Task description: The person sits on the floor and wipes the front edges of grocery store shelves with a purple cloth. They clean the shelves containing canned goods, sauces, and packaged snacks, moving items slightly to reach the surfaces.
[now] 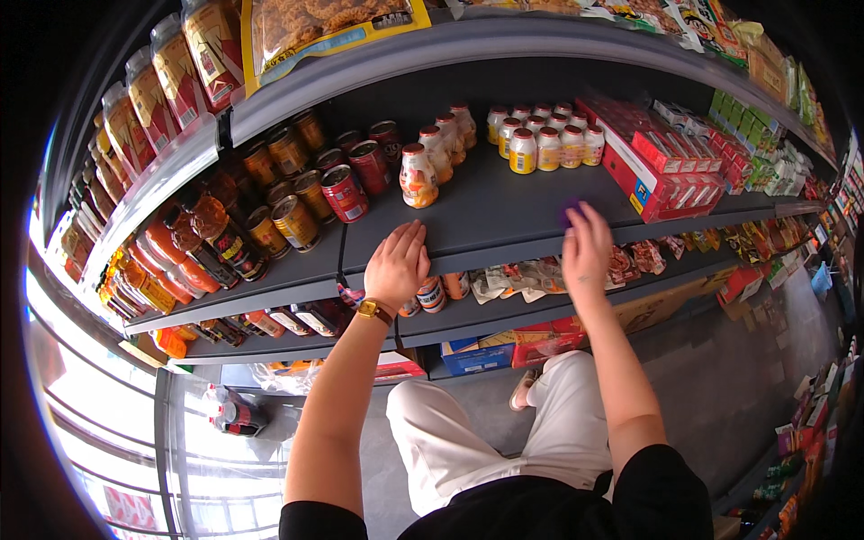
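Observation:
My left hand (397, 263), with a gold watch (369, 308) on its wrist, rests palm down on the front of the grey shelf (472, 216), and nothing shows in it. My right hand (586, 250) is above the shelf's front edge. A small dark purple object (572, 212) shows at its fingertips, mostly hidden and too blurred to name. Beyond my left hand stands a row of small orange-and-white drink bottles (418, 177). Behind and between my hands is a block of small white-and-yellow bottles (550, 145) with red caps. A red display carton (624, 169) lies right of them.
Red cans (344, 194), yellow cans (295, 223) and dark bottles (229, 236) fill the left shelf. An overhanging upper shelf (472, 37) carries snack bags. Below are a lower shelf (472, 320) with packets and a blue carton (478, 359). Plastic bottles (233, 412) stand at lower left.

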Demonstrator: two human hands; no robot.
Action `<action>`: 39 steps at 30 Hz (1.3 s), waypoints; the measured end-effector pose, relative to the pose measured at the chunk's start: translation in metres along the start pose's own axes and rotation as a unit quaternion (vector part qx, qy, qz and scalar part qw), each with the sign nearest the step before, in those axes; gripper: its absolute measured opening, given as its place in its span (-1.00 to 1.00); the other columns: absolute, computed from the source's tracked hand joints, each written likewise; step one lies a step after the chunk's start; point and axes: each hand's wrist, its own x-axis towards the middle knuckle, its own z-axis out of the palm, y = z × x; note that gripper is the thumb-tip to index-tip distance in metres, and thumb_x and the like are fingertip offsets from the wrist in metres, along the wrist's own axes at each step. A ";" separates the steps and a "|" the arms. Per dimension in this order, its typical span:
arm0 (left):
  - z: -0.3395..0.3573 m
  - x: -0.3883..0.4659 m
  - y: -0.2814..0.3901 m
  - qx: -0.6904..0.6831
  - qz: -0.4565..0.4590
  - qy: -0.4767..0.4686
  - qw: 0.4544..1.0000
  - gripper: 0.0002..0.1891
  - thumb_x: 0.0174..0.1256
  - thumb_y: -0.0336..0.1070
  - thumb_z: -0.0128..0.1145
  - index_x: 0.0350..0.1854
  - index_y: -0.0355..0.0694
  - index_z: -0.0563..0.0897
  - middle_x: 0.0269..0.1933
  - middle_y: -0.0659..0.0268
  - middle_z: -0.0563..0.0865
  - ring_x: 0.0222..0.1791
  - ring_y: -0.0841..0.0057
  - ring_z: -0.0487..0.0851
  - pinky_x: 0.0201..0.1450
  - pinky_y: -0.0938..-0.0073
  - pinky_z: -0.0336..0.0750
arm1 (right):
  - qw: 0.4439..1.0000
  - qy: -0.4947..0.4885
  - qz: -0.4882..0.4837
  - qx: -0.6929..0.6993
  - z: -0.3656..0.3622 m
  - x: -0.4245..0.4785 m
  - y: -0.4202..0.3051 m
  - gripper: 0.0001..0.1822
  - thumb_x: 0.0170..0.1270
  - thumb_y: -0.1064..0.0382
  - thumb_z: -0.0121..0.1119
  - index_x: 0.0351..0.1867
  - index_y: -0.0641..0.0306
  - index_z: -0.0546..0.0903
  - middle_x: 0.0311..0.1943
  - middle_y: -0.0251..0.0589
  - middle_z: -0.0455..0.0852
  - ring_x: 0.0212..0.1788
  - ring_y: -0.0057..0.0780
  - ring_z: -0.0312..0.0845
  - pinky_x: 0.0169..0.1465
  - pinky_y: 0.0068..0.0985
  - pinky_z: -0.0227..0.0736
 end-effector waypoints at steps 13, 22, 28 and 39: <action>0.002 -0.001 -0.004 0.014 0.010 -0.017 1.000 -0.69 0.35 -0.27 0.09 0.07 -0.28 0.65 0.14 0.21 0.69 0.16 0.34 0.61 0.19 0.33 0.52 | 0.973 -0.121 -0.176 0.083 0.035 0.001 -0.094 -0.65 0.21 0.36 0.13 0.05 0.28 0.63 0.22 -0.17 0.56 0.31 -0.18 0.41 0.32 -0.22 0.36; 0.000 0.000 0.002 -0.003 0.004 -0.013 1.000 -0.70 0.39 -0.31 0.04 0.07 -0.29 0.64 0.14 0.22 0.69 0.16 0.33 0.61 0.21 0.31 0.50 | 0.999 -0.030 0.010 0.009 -0.017 0.023 0.041 -0.73 0.32 0.46 0.11 0.02 0.27 0.64 0.19 0.01 0.52 0.22 0.03 0.44 0.30 -0.20 0.37; 0.001 -0.002 0.000 0.013 0.007 -0.006 1.000 -0.69 0.34 -0.29 0.09 0.05 -0.29 0.66 0.12 0.22 0.70 0.15 0.35 0.62 0.19 0.34 0.53 | 0.997 -0.069 0.027 -0.030 -0.009 0.037 0.053 -0.73 0.30 0.46 0.09 0.01 0.27 0.63 0.15 0.01 0.54 0.17 0.05 0.45 0.25 -0.19 0.40; 0.001 0.003 0.000 0.016 0.001 -0.014 1.000 -0.69 0.34 -0.27 0.08 0.05 -0.27 0.66 0.13 0.23 0.69 0.16 0.36 0.61 0.21 0.36 0.52 | 0.930 -0.222 -0.096 0.278 0.007 0.031 -0.096 -0.53 0.17 0.56 0.09 0.16 0.29 0.58 0.12 -0.07 0.55 0.16 -0.06 0.49 0.24 -0.25 0.43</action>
